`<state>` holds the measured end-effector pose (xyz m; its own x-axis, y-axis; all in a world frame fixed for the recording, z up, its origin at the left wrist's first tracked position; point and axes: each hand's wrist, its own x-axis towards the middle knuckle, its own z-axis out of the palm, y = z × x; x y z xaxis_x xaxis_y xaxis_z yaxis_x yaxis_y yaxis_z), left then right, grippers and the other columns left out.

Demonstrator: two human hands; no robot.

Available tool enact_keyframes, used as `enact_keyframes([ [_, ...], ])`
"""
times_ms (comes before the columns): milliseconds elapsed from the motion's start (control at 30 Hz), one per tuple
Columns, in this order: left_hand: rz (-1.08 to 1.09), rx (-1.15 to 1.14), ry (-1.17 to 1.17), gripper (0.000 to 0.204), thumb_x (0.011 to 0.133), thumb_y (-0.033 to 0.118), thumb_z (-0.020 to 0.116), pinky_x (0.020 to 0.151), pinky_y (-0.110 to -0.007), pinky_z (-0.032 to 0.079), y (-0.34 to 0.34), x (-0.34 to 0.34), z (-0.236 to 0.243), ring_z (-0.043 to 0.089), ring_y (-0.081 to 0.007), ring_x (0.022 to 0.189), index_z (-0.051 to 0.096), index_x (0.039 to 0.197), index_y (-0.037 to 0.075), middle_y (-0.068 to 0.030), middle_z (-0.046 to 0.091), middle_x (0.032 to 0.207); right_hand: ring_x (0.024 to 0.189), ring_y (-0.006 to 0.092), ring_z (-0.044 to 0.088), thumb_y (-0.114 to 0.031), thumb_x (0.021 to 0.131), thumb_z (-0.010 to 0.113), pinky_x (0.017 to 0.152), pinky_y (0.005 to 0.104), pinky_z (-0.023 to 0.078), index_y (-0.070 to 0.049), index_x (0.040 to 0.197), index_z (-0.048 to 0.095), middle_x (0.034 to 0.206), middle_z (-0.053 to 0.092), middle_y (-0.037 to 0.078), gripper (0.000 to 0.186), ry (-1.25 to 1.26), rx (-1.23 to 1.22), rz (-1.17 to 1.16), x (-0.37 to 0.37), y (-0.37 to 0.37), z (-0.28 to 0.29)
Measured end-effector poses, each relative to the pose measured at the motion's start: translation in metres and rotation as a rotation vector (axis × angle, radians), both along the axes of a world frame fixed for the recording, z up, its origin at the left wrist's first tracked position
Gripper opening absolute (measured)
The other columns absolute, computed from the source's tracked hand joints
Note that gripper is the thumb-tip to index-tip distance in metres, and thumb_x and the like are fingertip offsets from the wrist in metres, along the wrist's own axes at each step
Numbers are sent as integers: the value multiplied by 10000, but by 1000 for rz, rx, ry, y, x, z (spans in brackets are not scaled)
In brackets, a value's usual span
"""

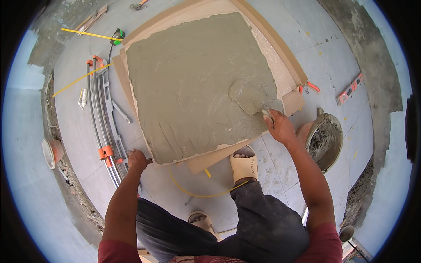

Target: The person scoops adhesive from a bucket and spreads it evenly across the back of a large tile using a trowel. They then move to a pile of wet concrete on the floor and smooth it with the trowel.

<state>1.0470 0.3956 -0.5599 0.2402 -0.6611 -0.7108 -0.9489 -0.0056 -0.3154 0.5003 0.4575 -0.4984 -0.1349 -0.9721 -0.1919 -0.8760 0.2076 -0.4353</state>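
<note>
Trowel [246, 97] on mortar [188, 74], bucket [304, 131] right

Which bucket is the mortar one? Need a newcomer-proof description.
Find the big, roughly square, mortar-coated panel. Right of its lower-right corner, just past the person's right hand, sits the mortar bucket. Unlike the pale-mouthed bucket at far left, its inside is caked with grey mortar.

FWIW cam's on my head, L one of a side-by-side pair, wide fisheye, facing down at my fingers [269, 121], pretty close. Forearms [313, 184] come in btm L & R, mortar-covered slab [188, 79] abv ctr, floor [326, 57] all round, walls [26, 153] bent near the rim.
</note>
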Motion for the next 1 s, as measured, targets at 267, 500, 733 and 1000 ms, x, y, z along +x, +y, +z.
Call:
enact_keyframes([
  [267, 39, -24, 0, 1044, 684, 546, 807, 1115, -359, 359, 2, 3, -7, 339, -393, 1387, 399, 1360, -137, -262, 383, 1464, 828, 423, 644, -318, 970, 516, 765, 475, 494, 48, 981, 604, 780, 655, 236, 376, -429, 55, -333, 20, -63, -32],
  [500, 20, -32, -4, 1072, 681, 532, 818, 1111, -358, 365, -2, 3, -3, 354, -394, 1378, 364, 1374, -148, -265, 398, 1452, 911, 420, 639, -384, 998, 447, 817, 491, 506, 25, 1057, 576, 975, 649, 257, 433, -250, 82, 146, 102, -80, -24],
  [733, -19, -36, 13, 1083, 660, 530, 832, 1087, -361, 396, 2, -6, -10, 375, -396, 1365, 372, 1353, -164, -268, 435, 1418, 939, 478, 626, -360, 1005, 430, 815, 508, 515, 21, 1075, 555, 982, 641, 314, 407, 58, 37, -243, 19, -116, -31],
  [1000, 2, 1, 16, 916, 713, 515, 793, 1136, -374, 324, -2, 2, -7, 271, -434, 1412, 489, 1327, -93, -264, 328, 1500, 870, 499, 624, -327, 1007, 448, 760, 529, 499, 58, 1002, 543, 882, 624, 355, 397, -216, 101, -129, 92, -68, -31],
])
